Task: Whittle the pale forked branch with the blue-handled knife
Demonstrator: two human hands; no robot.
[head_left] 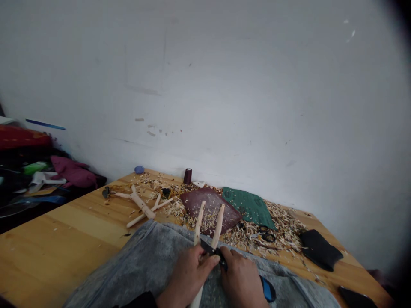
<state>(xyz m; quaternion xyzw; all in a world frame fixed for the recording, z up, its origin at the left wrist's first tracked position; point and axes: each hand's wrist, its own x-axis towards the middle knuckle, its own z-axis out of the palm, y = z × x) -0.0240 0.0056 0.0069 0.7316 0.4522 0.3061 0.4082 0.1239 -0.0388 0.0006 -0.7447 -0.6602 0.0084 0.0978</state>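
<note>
My left hand is closed around a peeled forked stick whose two prongs point up and away from me. In my right hand is a knife, its dark blade lying against the wood between the prongs. A blue-and-black piece, seemingly the handle's end, shows past the right hand. The left thumb rests by the base of the blade. Both hands are over a grey cloth spread across my lap and the table's near edge. The lower part of the stick is partly hidden by my left hand.
More peeled forked sticks lie left on the wooden table. Wood shavings cover a maroon sheet, a green sheet and scissors. A thread spool stands near the wall; a phone lies right.
</note>
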